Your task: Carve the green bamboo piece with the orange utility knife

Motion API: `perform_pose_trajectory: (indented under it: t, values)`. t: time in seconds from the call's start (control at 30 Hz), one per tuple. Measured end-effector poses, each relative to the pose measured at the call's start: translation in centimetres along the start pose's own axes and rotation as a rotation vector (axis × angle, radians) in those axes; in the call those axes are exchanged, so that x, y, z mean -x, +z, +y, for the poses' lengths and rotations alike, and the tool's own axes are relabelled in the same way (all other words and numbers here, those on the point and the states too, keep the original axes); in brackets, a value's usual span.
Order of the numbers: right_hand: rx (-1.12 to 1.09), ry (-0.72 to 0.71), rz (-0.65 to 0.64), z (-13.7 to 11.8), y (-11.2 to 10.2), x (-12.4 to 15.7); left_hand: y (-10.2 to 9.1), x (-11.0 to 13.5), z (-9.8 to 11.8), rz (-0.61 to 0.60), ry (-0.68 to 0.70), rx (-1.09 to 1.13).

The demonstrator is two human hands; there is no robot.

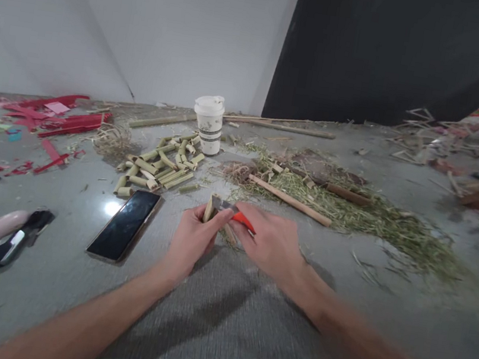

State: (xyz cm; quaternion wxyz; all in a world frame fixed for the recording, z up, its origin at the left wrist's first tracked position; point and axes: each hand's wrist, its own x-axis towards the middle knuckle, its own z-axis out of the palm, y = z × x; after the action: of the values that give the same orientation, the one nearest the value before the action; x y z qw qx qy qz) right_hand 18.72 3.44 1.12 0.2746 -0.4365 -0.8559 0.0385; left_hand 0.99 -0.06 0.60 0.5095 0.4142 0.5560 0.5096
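Observation:
My left hand [195, 233] is closed around a short piece of green plant stalk [209, 208], held upright over the table's near middle. In my right hand [273, 241] is a utility knife with an orange handle [244, 221]. Its grey blade end [220, 203] meets or lies right beside the stalk piece; the exact contact is too small to tell. My left thumb reaches toward the blade. Beyond my left hand lies a loose pile of cut stalk pieces [151, 167].
A white lidded paper cup [209, 127] stands behind the pile. A phone [125, 225] lies left of my hands. Green shavings [378, 218] and a wooden stick [290, 200] spread to the right. Red strips [72, 123] and a black-and-pink object [7, 225] lie farther left.

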Motion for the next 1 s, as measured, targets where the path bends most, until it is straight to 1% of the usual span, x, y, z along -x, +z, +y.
perform_pose_trajectory:
  t: [0.1,0.2,0.27,0.37,0.5,0.6,0.73,0.83,0.9,1.0]
  values:
    - [-0.025,-0.01,-0.008,0.6,0.3,-0.1,-0.1,0.0,0.1,-0.008,0.034,-0.048]
    - [-0.041,-0.047,-0.021,1.3,0.4,-0.1,-0.2,0.0,0.2,-0.01,0.085,-0.162]
    - [-0.04,-0.053,-0.053,1.6,0.4,-0.2,-0.3,0.0,0.2,-0.015,0.106,-0.215]
    - [-0.031,-0.052,-0.095,1.6,0.1,-0.2,-0.4,-0.1,0.2,-0.024,0.125,-0.223]
    - [-0.005,-0.075,-0.054,1.4,-0.1,-0.1,-0.6,-0.1,0.4,-0.013,0.155,-0.226]
    - [0.024,-0.058,-0.019,0.8,-0.2,0.1,-0.6,-0.1,0.5,-0.002,0.155,-0.212]
    - [0.02,-0.028,0.036,0.0,-0.3,0.3,-0.5,-0.1,0.1,0.022,0.121,-0.151]
    - [0.008,-0.005,0.109,0.2,-0.4,0.1,-0.4,0.0,-0.1,0.02,0.094,-0.132]
    - [0.013,0.017,0.131,0.9,-0.4,-0.1,-0.4,0.1,0.0,-0.007,0.089,-0.099]
    - [0.007,0.044,0.098,1.9,-0.1,-0.5,-0.3,0.0,0.2,-0.095,0.086,0.076]
